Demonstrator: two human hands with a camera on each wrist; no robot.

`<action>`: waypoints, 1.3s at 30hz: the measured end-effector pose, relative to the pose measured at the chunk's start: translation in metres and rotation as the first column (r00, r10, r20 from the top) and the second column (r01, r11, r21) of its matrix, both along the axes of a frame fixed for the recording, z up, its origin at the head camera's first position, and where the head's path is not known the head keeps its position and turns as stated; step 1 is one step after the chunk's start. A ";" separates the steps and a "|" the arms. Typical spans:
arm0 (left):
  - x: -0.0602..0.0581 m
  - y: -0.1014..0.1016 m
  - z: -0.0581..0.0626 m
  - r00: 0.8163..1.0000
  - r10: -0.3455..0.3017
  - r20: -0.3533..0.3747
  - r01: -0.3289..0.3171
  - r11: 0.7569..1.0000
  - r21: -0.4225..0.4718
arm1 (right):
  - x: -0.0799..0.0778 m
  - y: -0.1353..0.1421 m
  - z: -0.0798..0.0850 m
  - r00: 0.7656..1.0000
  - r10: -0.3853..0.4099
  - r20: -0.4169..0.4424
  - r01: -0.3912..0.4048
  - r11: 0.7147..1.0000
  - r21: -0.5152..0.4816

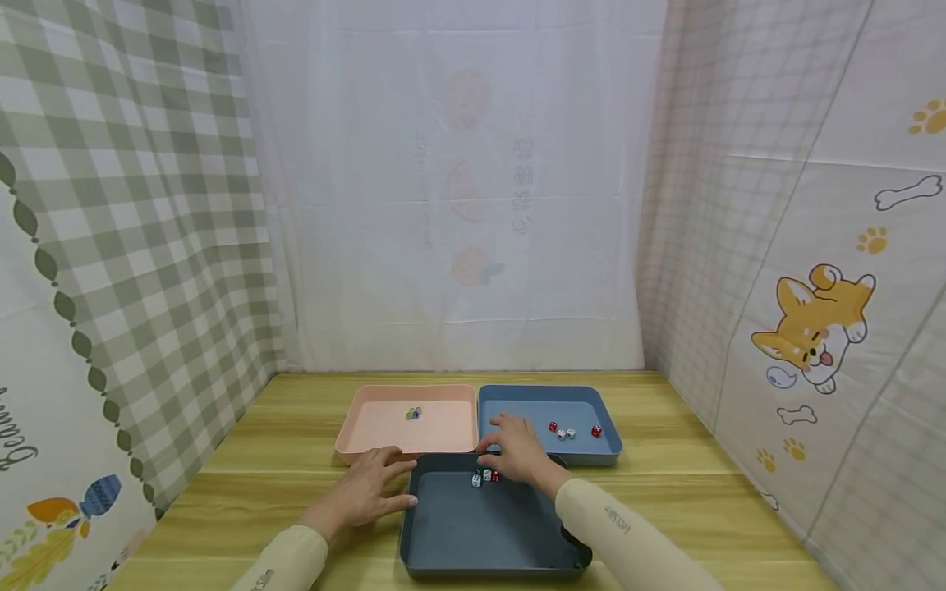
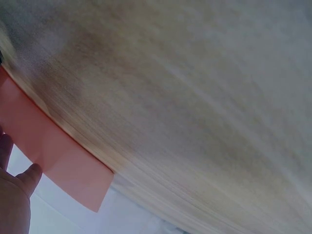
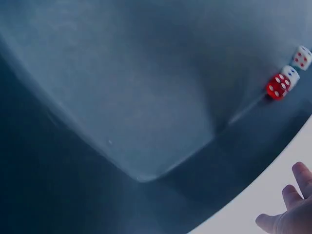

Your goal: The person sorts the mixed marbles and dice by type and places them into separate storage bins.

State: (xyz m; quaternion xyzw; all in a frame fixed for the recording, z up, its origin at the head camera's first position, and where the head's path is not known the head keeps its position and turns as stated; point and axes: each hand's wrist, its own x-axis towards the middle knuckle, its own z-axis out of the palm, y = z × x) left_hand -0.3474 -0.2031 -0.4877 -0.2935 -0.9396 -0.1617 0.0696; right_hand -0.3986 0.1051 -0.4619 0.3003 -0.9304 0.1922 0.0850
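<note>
My right hand [image 1: 517, 450] hovers over the far edge of a dark grey tray [image 1: 484, 533], its fingers apart. Below its fingertips, a red die [image 1: 495, 475] and white dice [image 1: 476, 481] lie by the far wall. The right wrist view shows the red die [image 3: 278, 87] against white dice [image 3: 302, 58], and the right hand's spread fingers [image 3: 292, 197] with nothing between them. My left hand [image 1: 367, 488] is at the tray's left rim, fingers extended; whether it touches the rim I cannot tell. The left wrist view catches its fingertips [image 2: 31, 176] before the pink tray's wall [image 2: 68, 156].
Behind the dark tray stand a pink tray [image 1: 443, 427] with a small cluster of yellow and blue pieces [image 1: 414, 414], and a blue tray [image 1: 517, 402] holding several red and white dice [image 1: 566, 433]. All sit on a wood-grain table [image 1: 244, 492] enclosed by hanging cloths [image 1: 458, 246].
</note>
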 end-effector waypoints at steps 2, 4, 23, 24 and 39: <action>0.000 0.000 0.000 1.000 0.001 0.005 -0.001 1.000 0.003 | 0.002 0.000 -0.002 1.000 0.008 -0.016 -0.007 0.999 0.040; 0.000 0.000 0.000 1.000 0.003 0.009 -0.003 1.000 0.004 | 0.004 0.000 -0.004 0.999 0.015 -0.037 -0.012 0.996 0.086; 0.000 0.000 0.000 1.000 0.021 0.011 -0.021 1.000 -0.004 | 0.008 -0.007 -0.016 0.996 0.072 -0.043 -0.061 0.974 0.220; 0.000 0.000 0.000 1.000 0.022 0.012 -0.022 1.000 -0.006 | 0.008 -0.007 -0.016 0.997 0.071 -0.042 -0.060 0.974 0.219; 0.002 0.000 0.002 0.999 0.030 0.035 -0.030 1.000 -0.004 | 0.009 -0.009 -0.018 0.999 0.036 -0.033 -0.031 0.989 0.141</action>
